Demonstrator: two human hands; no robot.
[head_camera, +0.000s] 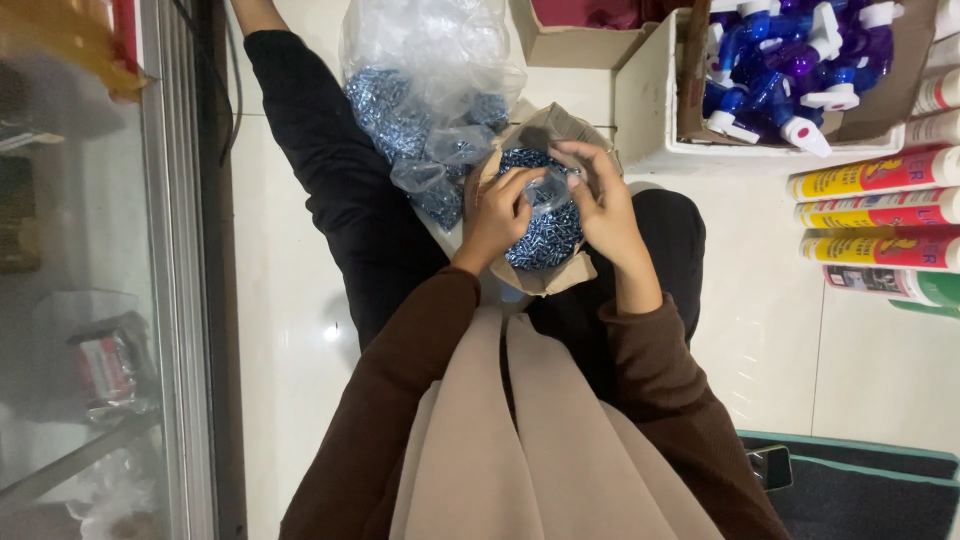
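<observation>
Hands (497, 215) (603, 205) w/ small clear bag (548, 190), upright.

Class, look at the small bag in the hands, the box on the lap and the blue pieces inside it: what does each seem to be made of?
Small bag: thin clear plastic, glossy and crinkled. Box: brown cardboard, matte, with bent flaps. Blue pieces: probably metal screws with a shiny bluish coating, though too small to be sure. The left hand and right hand pinch the bag.

Blue, brown and beige at frame centre

Blue-grey screws (540, 235) in a tan cardboard box (560, 275); brown sleeves (400, 400), beige cloth (520, 450), yellow-red tubes (880, 175) at right.
</observation>
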